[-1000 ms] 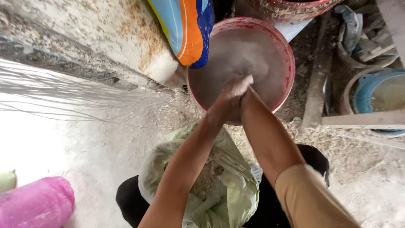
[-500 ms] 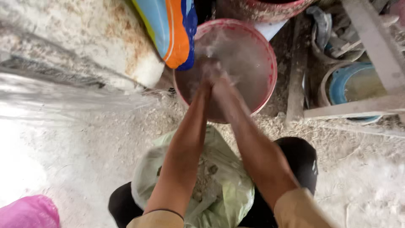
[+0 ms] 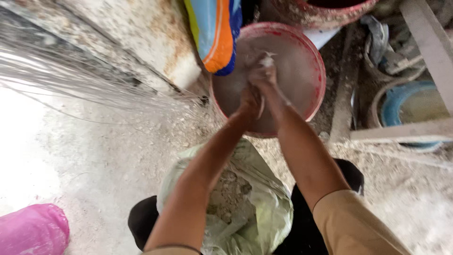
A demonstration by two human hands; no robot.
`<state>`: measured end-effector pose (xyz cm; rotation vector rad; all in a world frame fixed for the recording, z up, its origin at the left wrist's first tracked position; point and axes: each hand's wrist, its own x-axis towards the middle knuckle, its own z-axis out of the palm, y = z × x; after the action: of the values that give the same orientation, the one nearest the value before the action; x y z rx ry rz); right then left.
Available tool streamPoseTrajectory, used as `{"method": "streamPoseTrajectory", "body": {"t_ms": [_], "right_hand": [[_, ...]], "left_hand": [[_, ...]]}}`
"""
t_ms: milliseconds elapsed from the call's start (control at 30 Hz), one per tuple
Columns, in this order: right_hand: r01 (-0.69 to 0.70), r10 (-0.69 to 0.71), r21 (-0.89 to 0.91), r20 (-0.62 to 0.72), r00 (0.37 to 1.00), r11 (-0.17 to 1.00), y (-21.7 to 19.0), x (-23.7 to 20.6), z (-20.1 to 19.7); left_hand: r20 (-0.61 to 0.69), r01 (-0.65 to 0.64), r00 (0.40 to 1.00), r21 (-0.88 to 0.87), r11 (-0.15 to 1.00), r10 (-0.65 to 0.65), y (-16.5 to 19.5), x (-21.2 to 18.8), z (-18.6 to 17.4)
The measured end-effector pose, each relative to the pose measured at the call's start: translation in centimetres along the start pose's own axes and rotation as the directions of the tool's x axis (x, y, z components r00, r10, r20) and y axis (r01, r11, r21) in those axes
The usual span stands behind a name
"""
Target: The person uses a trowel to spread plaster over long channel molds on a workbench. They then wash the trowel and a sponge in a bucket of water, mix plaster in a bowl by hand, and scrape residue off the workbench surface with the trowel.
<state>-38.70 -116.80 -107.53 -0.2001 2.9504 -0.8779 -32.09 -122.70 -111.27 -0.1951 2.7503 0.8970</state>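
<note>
Left hand (image 3: pixel 249 101) and right hand (image 3: pixel 264 73) touch over red bucket (image 3: pixel 315 71); fingers curled, contents blurred, cannot tell what they hold.

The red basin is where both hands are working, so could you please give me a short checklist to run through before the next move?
1. Red basin sits flat on the ground: ok.
2. Left hand and right hand are over the basin: ok.
3. White clump at the right fingertips is firmly held: cannot tell.
4. Open pale green sack is upright under the forearms: ok.
5. Basin's contents are visible: cannot tell, blurred.
</note>
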Motion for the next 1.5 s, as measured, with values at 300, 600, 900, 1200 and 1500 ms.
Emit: {"method": "streamPoseTrajectory", "body": {"t_ms": [300, 600, 900, 1200, 1500], "right_hand": [[-0.09, 0.118, -0.094, 0.357, 0.927, 0.991, 3.8, 0.7, 2.4], [-0.003, 0.061, -0.138, 0.418, 0.906, 0.99, 4.8, -1.4, 5.3], [0.034, 0.091, -0.2, 0.583, 0.807, 0.979, 6.7, -1.5, 3.7], [0.059, 0.121, -0.245, 0.657, 0.744, 0.968, 8.6, -0.4, 3.1], [0.095, 0.148, -0.286, 0.718, 0.68, 0.954, 10.9, -1.6, 3.6]], "left_hand": [[0.003, -0.129, 0.989, 0.5, 0.856, 0.147, -0.2, -1.2, -2.8], [-0.03, 0.092, 0.996, 0.173, 0.981, -0.088, -2.4, -1.4, -1.1], [0.105, 0.131, 0.985, 0.038, 0.991, -0.135, -2.5, -2.2, -1.9], [0.15, 0.105, 0.984, -0.033, 0.994, -0.099, -2.6, -1.8, -2.1], [0.168, 0.092, 0.982, -0.058, 0.994, -0.081, -2.3, -2.2, -2.6]]}}
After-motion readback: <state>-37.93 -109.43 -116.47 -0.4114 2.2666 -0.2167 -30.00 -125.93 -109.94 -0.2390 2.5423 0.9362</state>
